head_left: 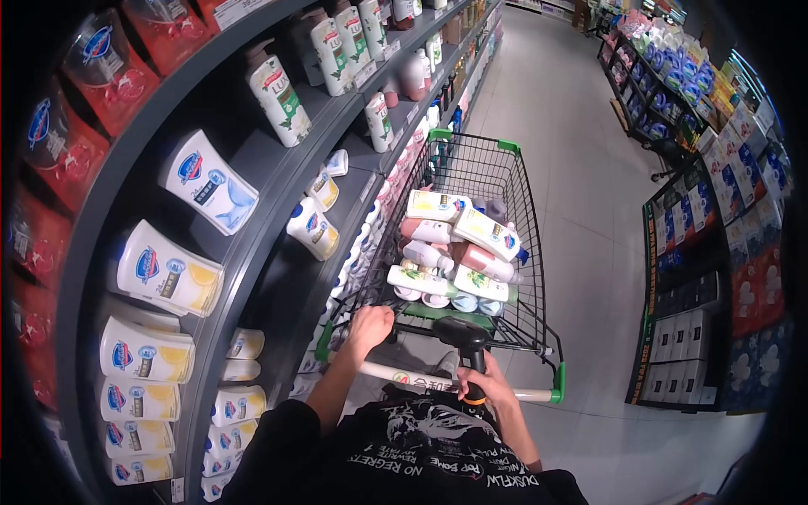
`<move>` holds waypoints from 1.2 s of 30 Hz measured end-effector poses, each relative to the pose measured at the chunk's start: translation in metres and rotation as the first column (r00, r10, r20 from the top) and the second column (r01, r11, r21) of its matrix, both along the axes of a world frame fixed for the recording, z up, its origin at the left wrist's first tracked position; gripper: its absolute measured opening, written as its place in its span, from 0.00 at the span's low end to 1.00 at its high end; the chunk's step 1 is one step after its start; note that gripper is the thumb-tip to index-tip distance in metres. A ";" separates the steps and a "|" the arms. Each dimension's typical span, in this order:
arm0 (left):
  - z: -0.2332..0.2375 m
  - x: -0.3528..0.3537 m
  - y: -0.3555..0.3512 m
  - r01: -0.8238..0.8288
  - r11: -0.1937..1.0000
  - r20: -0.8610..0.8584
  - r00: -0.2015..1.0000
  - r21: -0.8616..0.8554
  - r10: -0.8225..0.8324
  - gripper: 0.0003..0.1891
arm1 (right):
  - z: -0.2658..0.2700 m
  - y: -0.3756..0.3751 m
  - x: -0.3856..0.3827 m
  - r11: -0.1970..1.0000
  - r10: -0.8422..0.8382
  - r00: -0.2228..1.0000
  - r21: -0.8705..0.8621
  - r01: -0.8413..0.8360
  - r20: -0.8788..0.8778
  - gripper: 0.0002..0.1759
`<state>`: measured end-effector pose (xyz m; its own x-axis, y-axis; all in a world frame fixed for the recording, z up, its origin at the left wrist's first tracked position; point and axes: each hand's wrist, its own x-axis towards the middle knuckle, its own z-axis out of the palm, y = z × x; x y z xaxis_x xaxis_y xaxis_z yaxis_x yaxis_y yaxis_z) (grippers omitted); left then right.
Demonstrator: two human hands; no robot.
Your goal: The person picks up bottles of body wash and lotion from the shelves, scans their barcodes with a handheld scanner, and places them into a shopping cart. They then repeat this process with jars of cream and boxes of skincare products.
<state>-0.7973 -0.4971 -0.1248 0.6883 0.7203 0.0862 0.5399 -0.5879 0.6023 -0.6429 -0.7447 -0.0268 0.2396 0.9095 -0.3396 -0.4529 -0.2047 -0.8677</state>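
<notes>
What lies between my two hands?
In the head view, the white handle of the cart lies between the left hand and the right hand, which grips a black scanner.

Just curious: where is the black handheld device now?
Head view, centre-bottom: the black handheld device sits in the right hand, above the wire shopping cart's white handle bar.

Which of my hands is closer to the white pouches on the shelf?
Left. The left hand grips the cart at its rear edge, beside the white pouches; the right hand holds the black scanner further right.
</notes>
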 end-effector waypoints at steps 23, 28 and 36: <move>-0.015 -0.126 -0.046 -0.031 0.995 0.036 0.999 -0.099 0.035 0.11 | -0.028 -0.036 -0.134 0.999 0.041 0.983 0.015 -0.039 -0.179 0.28; -0.027 -0.149 -0.052 -0.036 0.997 0.039 0.998 -0.066 0.039 0.14 | -0.023 -0.024 -0.160 0.990 0.031 0.989 0.139 -0.011 -0.142 0.30; -0.026 -0.199 -0.083 -0.112 0.991 0.053 0.992 -0.078 0.116 0.11 | -0.042 -0.002 -0.206 0.968 0.201 0.950 0.199 -0.155 -0.240 0.33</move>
